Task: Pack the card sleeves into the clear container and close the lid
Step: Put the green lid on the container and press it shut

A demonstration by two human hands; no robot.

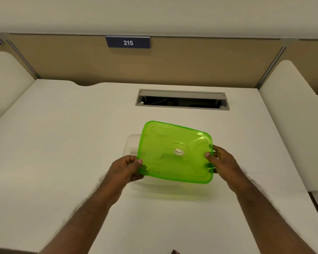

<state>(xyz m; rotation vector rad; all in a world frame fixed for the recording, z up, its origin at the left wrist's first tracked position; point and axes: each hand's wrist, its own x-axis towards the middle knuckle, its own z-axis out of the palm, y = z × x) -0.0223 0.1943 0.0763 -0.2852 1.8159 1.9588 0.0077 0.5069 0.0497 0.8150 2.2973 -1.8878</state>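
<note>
The lid (pixel 174 153) is a translucent bright green rectangle with rounded corners, a raised rim and moulded curves across its top. A small pale round vent sits just right of its middle. It is tilted, its far left corner highest, and turned slightly so its long edges slope down to the right. It hangs above the container, not seated on it.

The container (pixel 131 145) is clear plastic with rounded corners and stands on the white desk, mostly hidden under the lid. Only its far left corner shows plainly. Its contents cannot be made out.
</note>
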